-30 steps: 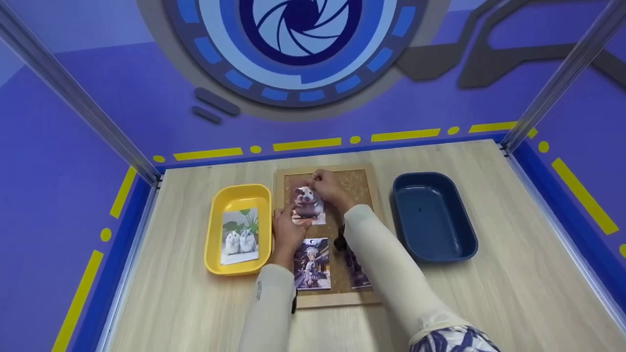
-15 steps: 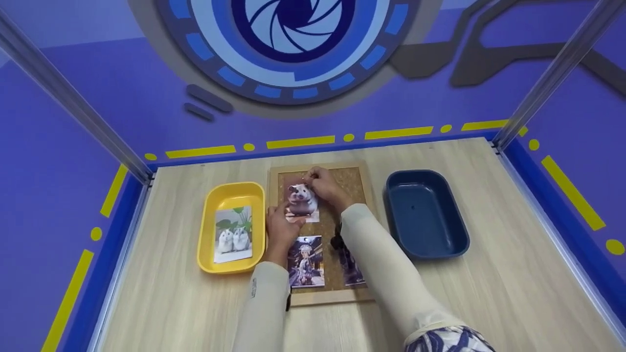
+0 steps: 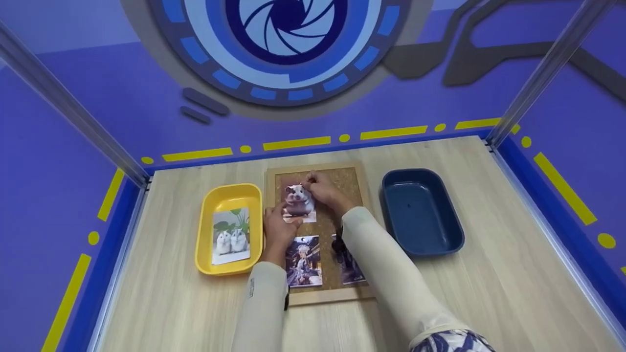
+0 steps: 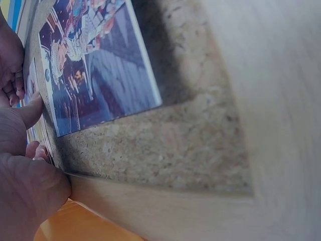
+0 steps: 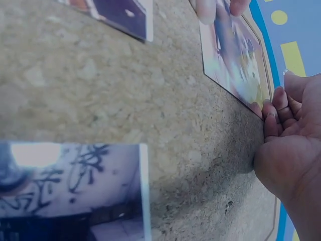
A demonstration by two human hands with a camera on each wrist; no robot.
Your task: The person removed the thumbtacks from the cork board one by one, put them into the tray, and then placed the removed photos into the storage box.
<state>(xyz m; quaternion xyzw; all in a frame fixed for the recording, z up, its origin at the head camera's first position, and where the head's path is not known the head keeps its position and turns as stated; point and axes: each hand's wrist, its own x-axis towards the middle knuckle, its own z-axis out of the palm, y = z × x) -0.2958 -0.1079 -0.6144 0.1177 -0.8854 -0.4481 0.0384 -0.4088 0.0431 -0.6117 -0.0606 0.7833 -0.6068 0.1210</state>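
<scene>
While the hamster photo lies lengthwise up the corkboard, right hand curls by its top, can't tell if pinching; left hand spread, lower-left.

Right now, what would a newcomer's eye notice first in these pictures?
Probably the large round emblem on the purple wall, high in the head view. Next, the left hand and right hand at a hamster photo, upper left on the corkboard. Then the yellow tray, left of the board, holding another photo.
</scene>
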